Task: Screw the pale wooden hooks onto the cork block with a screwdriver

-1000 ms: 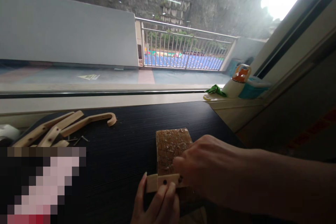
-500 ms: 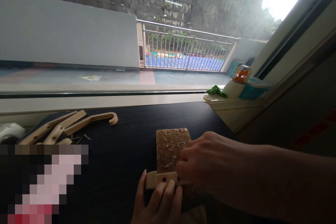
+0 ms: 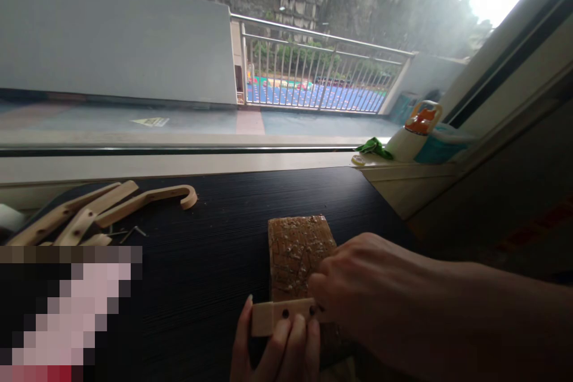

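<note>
Wooden piece [image 3: 263, 319] in left hand [image 3: 278, 349]

A white jug [image 3: 406, 142] stands on the sill [image 3: 250, 162] between a green cloth [image 3: 376, 147] and a teal tub [image 3: 439, 148].

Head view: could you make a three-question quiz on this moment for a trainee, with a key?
1. True or false: the green cloth lies beside the jug.
2. Choose one. The left hand holds: A) the jug; B) the green cloth; C) a wooden strip.
3. Fill in left or right: the hooked piece lies to the ____ of the brown block.

Key: 1 true; 2 C; 3 left.
</note>
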`<state>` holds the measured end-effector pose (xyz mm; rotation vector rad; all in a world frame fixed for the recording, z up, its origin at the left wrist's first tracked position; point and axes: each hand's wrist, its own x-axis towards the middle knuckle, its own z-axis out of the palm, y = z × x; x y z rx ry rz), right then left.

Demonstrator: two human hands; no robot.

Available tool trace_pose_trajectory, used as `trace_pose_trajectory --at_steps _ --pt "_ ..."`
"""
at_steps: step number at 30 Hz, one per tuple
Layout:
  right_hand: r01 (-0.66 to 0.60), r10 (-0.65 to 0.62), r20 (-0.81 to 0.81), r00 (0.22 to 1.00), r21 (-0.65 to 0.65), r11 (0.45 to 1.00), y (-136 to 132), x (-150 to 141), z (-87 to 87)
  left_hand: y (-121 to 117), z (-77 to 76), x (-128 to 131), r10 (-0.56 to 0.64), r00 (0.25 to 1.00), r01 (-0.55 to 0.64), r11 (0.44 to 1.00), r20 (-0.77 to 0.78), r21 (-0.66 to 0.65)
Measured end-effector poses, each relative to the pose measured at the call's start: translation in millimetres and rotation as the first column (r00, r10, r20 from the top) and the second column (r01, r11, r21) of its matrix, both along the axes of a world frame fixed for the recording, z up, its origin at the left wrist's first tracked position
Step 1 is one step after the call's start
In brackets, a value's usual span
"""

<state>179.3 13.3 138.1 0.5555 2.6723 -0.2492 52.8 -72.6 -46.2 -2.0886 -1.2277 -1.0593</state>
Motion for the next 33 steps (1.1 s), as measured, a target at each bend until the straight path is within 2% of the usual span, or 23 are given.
trace_pose_trajectory --at_steps 2,5,9,12,20,24,29,33 --pt "0.075 -0.081 0.146 0.986 0.047 0.996 -1 -7 17.1 -4 4.3 -4 -0.019 0.997 0.012 0.995 -0.07 -0.099" --pt "0.086 -0.1 0.216 0.971 0.074 0.994 -3 -7 19.0 -8 9.0 -8 -0.028 0.996 0.018 0.992 -0.081 -0.124" --pt "0.077 -0.09 0.076 0.993 0.159 0.984 -5 -3 8.4 -9 9.7 -7 -0.006 0.997 -0.006 0.99 -0.08 -0.143" --pt "0.06 -0.057 -0.028 0.998 0.106 0.993 -7 -2 8.5 -9 8.7 -4 0.013 0.997 -0.024 0.99 -0.082 -0.137" --pt "-0.086 0.086 -0.017 0.996 0.022 0.996 -11 -2 8.7 -8 8.7 -1 0.023 0.999 -0.029 0.989 -0.041 -0.146" --pt "-0.054 0.054 0.015 0.998 0.016 0.998 -10 -5 11.1 -8 10.9 0 0.019 0.999 -0.025 0.99 -0.04 -0.136" --pt "0.052 -0.068 0.171 0.983 0.1 0.994 -11 -7 14.2 -7 13.0 0 0.029 0.998 -0.035 0.992 -0.056 -0.12" --pt "0.071 -0.083 0.099 0.992 0.116 0.991 -12 -5 12.3 -7 13.2 0 0.039 0.996 -0.047 0.992 -0.074 -0.119"
